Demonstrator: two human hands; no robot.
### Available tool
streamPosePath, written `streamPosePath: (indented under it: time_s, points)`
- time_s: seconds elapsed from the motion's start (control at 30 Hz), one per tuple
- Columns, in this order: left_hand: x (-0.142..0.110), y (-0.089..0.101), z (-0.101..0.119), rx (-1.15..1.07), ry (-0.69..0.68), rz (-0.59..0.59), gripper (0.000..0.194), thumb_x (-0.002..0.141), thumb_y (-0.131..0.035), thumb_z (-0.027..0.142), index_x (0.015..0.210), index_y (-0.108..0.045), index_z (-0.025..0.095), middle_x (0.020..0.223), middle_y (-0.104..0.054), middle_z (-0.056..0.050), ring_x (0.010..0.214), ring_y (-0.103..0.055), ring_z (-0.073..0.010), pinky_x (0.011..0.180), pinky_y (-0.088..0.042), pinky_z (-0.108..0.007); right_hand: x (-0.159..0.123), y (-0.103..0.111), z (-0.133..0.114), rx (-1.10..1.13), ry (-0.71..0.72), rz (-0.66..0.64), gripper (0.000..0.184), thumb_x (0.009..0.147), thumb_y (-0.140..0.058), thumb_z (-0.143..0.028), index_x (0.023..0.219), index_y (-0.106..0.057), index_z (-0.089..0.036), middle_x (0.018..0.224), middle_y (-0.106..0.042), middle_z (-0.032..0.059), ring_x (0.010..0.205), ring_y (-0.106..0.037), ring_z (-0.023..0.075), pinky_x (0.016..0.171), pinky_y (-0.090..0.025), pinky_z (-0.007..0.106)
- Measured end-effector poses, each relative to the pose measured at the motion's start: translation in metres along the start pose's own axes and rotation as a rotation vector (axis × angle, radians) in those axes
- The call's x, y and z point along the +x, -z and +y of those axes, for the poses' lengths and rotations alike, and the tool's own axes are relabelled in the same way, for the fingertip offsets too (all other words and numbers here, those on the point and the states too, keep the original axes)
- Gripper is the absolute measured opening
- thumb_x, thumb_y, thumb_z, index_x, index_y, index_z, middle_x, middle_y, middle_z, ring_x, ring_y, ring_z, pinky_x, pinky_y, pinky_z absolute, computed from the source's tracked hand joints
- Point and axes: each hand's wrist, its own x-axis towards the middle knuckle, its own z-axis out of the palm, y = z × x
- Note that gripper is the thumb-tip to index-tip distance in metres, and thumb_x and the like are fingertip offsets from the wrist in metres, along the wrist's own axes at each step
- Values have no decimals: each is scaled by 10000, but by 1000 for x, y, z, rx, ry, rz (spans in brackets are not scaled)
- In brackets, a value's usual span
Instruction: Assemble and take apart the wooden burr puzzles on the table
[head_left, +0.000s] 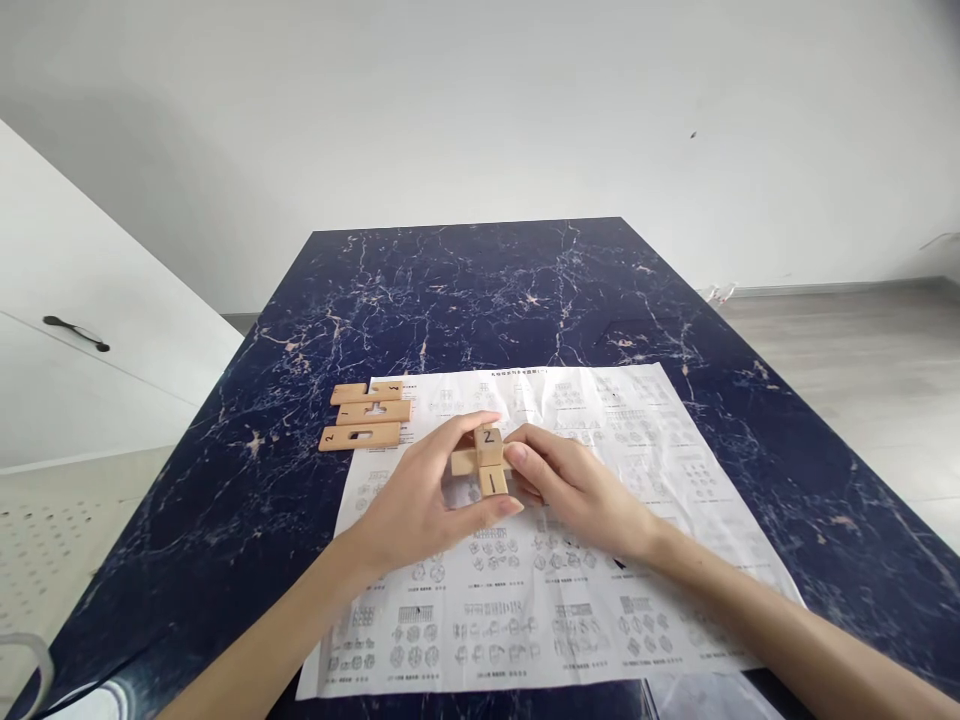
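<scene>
Between my hands, above a printed paper sheet point(660, 610), are interlocked wooden puzzle pieces point(490, 462), with a "2" and a "1" written on their faces. My left hand point(420, 490) grips the pieces, thumb on the near side and fingers on the far side. On the other side, my right hand point(574, 480) pinches the right end of a crosswise piece; its fingertips are partly hidden. To the left lie three flat wooden pieces with cut-outs: one marked 3 point(386, 391), one marked 1 point(352, 413) and one marked 2 point(341, 438).
The sheet, covered in small diagrams, lies on a dark blue marble-patterned table point(465, 300). A white cabinet with a black handle point(75, 332) stands left, and a white wall rises behind. Something glossy point(705, 695) shows at the near table edge.
</scene>
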Motion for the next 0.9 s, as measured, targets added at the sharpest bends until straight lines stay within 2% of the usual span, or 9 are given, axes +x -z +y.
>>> streamPosePath:
  time_s: [0.1,0.2,0.37,0.5,0.6,0.7,0.8,0.9]
  points:
    - [2,-1,-2,16,17,18,612,949,-752,571,1443,-577,257,1280,-747,-94,1157,-715,-319,1043,-567,-489,0,2,-2,81,-35,-74,431,1147,-444,-549,932,-591,-206,739,-545,-27,629,-475,135,593,-403,295]
    - [4,0,-3,4,3,31,539,947,-738,566,1353,-610,234,1090,-766,-56,983,-731,-271,934,-592,-429,0,4,-4,71,-32,-83,426,1136,-469,-556,942,-608,-204,733,-513,-34,620,-435,133,574,-379,294]
    - [5,1,0,13,-11,54,484,906,-779,529,1261,-633,235,933,-725,-8,807,-674,-206,799,-569,-352,-1,3,-6,4,-3,-31,376,1135,-474,-505,1020,-652,-194,776,-570,-11,658,-473,144,605,-394,302]
    - [4,-2,2,-86,-3,27,426,957,-672,605,1121,-667,211,829,-663,2,703,-582,-165,649,-480,-287,-3,1,-7,-66,64,7,272,1125,-504,-413,1027,-640,-197,777,-595,-11,661,-510,146,619,-420,298]
    - [4,-3,1,-177,45,-14,457,1008,-585,647,1013,-657,196,728,-561,26,604,-445,-126,561,-366,-258,-3,0,-8,-146,114,39,214,1123,-502,-346,994,-603,-209,840,-672,18,696,-581,159,644,-455,303]
    - [6,-1,3,-230,84,-50,499,1014,-576,679,952,-639,187,696,-499,37,580,-369,-112,548,-316,-255,-4,-1,-9,-216,161,63,209,1129,-481,-324,980,-582,-217,898,-716,43,721,-627,170,647,-481,303]
    - [7,1,6,-269,83,-93,581,991,-564,752,970,-661,179,705,-503,26,594,-378,-121,559,-327,-266,-5,0,-9,-269,207,79,204,1132,-465,-331,1022,-590,-212,877,-703,40,701,-624,168,628,-481,297]
    - [8,3,9,-307,73,-137,685,995,-472,823,978,-689,173,737,-556,-10,642,-464,-156,599,-412,-299,-6,1,-7,-313,242,73,233,1141,-438,-355,1050,-592,-206,861,-699,42,696,-626,174,634,-476,308]
